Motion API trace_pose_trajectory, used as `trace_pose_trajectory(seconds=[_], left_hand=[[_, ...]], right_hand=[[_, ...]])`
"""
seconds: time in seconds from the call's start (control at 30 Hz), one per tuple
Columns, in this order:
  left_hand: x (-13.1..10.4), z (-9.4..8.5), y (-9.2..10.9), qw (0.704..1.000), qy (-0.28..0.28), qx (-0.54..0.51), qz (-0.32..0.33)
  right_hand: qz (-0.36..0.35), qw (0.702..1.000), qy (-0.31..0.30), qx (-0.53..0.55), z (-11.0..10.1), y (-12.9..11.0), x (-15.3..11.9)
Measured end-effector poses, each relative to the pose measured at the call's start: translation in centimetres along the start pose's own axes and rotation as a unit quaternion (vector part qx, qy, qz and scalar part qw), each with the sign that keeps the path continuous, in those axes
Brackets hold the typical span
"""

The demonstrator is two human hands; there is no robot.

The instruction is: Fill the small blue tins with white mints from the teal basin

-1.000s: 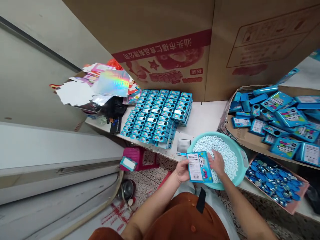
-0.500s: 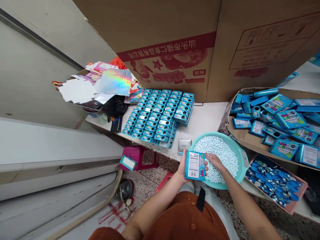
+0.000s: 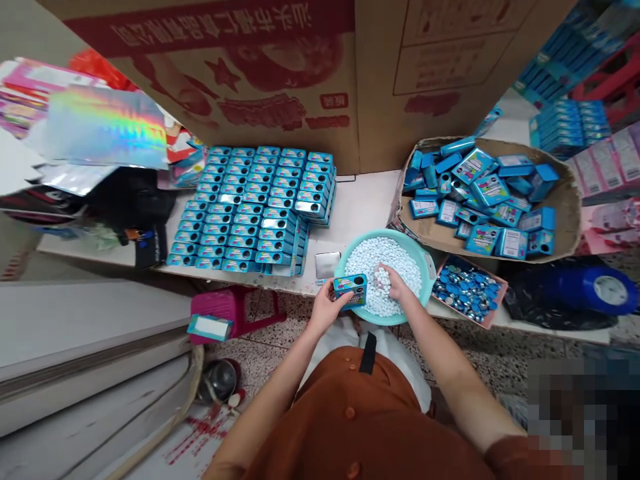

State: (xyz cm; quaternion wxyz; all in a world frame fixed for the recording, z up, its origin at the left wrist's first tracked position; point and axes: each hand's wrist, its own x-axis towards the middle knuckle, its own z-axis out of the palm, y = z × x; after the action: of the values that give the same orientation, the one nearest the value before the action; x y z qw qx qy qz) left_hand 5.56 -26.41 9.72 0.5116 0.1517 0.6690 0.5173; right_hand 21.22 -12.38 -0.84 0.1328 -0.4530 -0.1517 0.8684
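Observation:
My left hand (image 3: 326,309) grips a small blue candy tin (image 3: 353,285), tilted so that the dark round hole in its narrow top faces up. The tin is over the near left rim of a turquoise plastic basin (image 3: 427,288). Small white candies (image 3: 367,257) fill much of the basin. Inside it, my right hand (image 3: 397,285) is cupped around a clump of candies, to the right of the tin. A flat silvery tin (image 3: 328,265) lies on the table by the basin's left side.
Rows of blue tins (image 3: 240,213) stand stacked at left. To the right are a cardboard tray (image 3: 425,232) of loose tins and a pink box (image 3: 493,313) of blue and silver caps. A large carton (image 3: 370,133) stands behind; a pink stool (image 3: 215,310) is at lower left.
My left hand has turned the tin from its printed broad face to its holed end. My right hand has left the tin's side and now holds candies in the basin. The view has shifted right.

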Motion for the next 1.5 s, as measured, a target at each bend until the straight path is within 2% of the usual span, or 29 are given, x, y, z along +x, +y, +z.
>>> trace_pose_trajectory(seconds=[0.1,0.23,0.37,0.63,0.8,1.0,1.17,1.3,1.43,1.5], left_hand=[[-0.2,0.5,-0.9,0.995,-0.003,0.088,0.044],[-0.3,1.8,-1.3,0.986,-0.016,0.145,0.081],[-0.2,3.4,-1.2,0.978,-0.028,0.173,0.113],[0.0,5.2,-1.7,0.944,-0.088,0.242,0.209],[0.2,5.8,-2.1,0.94,-0.1,0.249,0.21],[0.4,6.1,-1.7,0.92,-0.139,0.262,0.255],[0.5,6.1,-1.9,0.947,-0.1,0.224,0.207],[0.5,6.1,-1.8,0.928,-0.12,0.258,0.242],[0.7,6.3,-2.1,0.93,-0.095,0.278,0.222],[0.8,6.4,-2.3,0.925,-0.092,0.28,0.24]], right_hand=[[0.003,0.994,-0.023,0.104,0.1,-0.4,-1.4],[-0.058,0.975,-0.031,0.211,0.8,-1.4,-4.1],[-0.121,0.961,-0.008,0.247,1.8,-2.5,-6.8],[-0.262,0.941,0.083,0.199,3.8,-2.3,-9.3],[-0.325,0.927,0.106,0.153,4.2,-1.5,-9.8],[-0.336,0.926,0.135,0.112,4.4,-1.4,-10.1],[-0.338,0.927,0.129,0.098,4.5,-1.4,-9.8],[-0.349,0.923,0.137,0.081,4.7,-1.5,-9.5],[-0.354,0.921,0.137,0.083,4.8,-1.8,-9.4],[-0.357,0.919,0.149,0.079,4.9,-1.9,-9.4]])
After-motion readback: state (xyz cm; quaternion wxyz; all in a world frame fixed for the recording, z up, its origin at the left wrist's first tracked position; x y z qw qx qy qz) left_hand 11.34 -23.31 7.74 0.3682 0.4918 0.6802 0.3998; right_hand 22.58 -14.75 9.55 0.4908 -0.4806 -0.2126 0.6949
